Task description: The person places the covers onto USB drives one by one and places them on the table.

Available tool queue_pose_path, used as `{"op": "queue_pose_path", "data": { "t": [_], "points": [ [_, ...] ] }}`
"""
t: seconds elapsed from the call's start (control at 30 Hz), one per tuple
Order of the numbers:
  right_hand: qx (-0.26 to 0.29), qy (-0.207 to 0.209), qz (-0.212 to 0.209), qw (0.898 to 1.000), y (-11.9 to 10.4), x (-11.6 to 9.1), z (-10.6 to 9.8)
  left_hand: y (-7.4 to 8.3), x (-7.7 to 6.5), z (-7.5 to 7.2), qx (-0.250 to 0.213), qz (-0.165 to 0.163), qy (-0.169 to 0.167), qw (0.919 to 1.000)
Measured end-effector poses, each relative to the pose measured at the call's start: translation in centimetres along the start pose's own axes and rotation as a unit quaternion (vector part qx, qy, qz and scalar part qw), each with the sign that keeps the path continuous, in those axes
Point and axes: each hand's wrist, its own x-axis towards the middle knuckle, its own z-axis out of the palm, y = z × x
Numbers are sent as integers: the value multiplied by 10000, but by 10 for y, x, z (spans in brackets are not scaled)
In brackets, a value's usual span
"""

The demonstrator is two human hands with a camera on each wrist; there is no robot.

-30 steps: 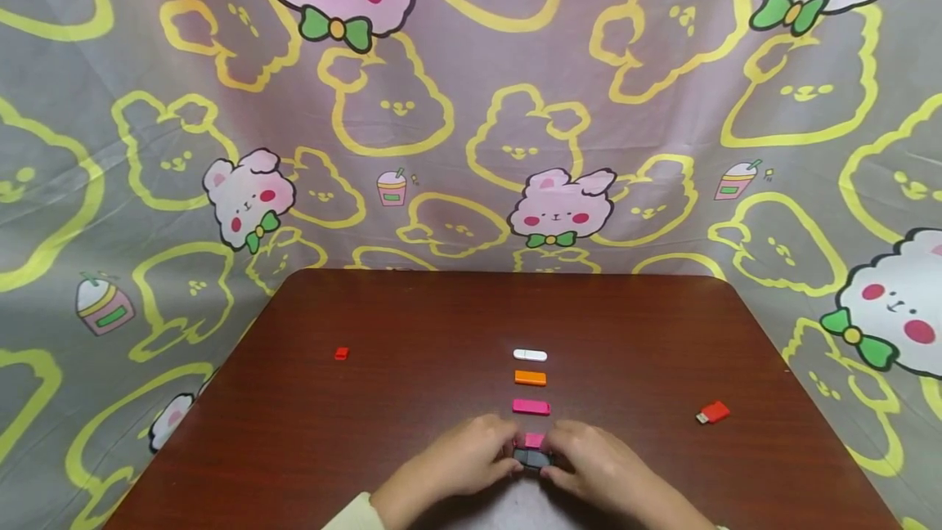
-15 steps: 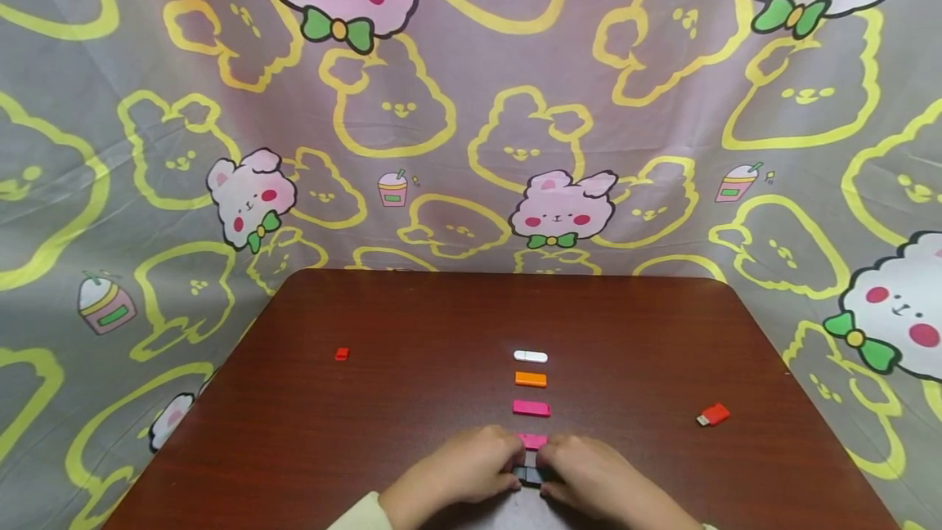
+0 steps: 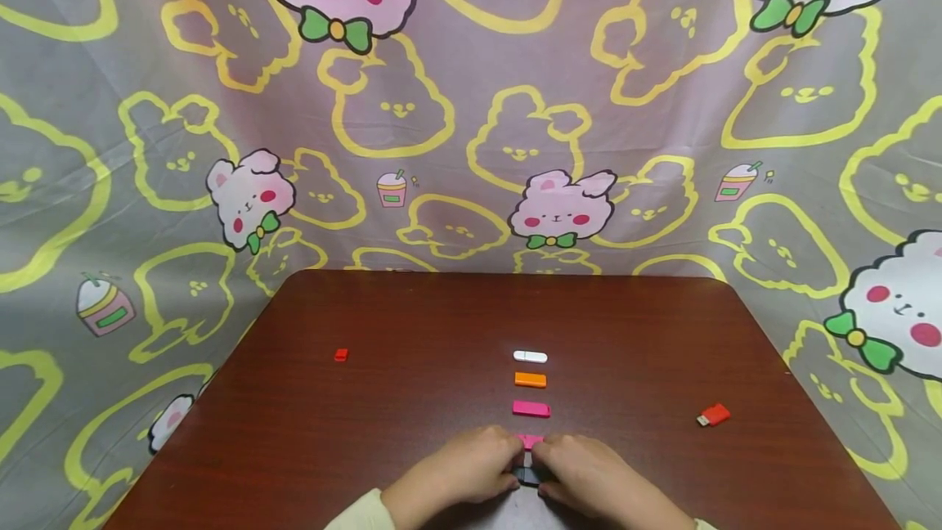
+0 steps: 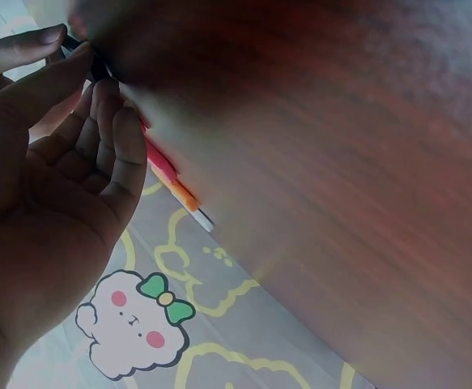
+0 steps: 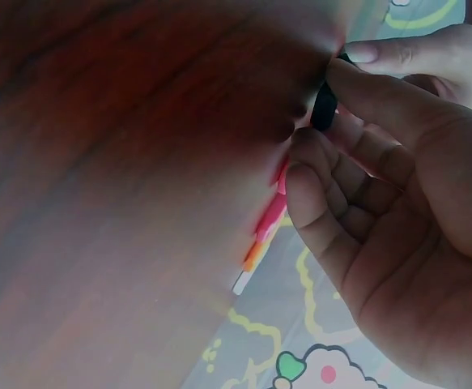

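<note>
A dark grey-black USB flash drive point(image 3: 527, 476) lies sideways between my two hands near the front of the table. My left hand point(image 3: 474, 464) pinches its left end between thumb and fingers. At the other end, my right hand point(image 3: 585, 469) pinches it the same way, and the fingertips cover much of it. In the right wrist view the black drive point(image 5: 325, 107) shows between thumb and forefinger. Just beyond the hands lies a pink flash drive point(image 3: 531, 441), partly hidden by the fingers.
Farther back in the same column lie a magenta flash drive point(image 3: 531, 409), an orange one point(image 3: 530, 380) and a white one point(image 3: 530, 357). A red flash drive point(image 3: 713, 415) with bare plug lies right; a small red cap point(image 3: 342, 355) lies left. Patterned cloth point(image 3: 441, 121) surrounds the brown table point(image 3: 412, 317).
Both hands have come slightly nearer the table's front edge with the black flash drive. In the last half second the right hand has shifted a little left; the other drives have stayed put.
</note>
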Motion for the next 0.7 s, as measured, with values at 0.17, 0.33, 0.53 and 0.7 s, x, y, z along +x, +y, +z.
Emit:
{"op": "queue_pose_path", "data": {
  "t": [0.17, 0.33, 0.53, 0.7],
  "points": [
    [69, -62, 10, 10000, 0, 1, 1, -1, 0, 1, 27, 35, 24, 10000],
    [74, -62, 17, 10000, 0, 1, -1, -1, 0, -1, 38, 55, 13, 10000],
    [203, -294, 127, 9993, 0, 1, -2, -1, 0, -3, -32, -13, -94, 10000],
    [276, -526, 251, 9979, 1, 0, -6, -4, -3, -7, -167, -48, -127, 9998]
  ]
}}
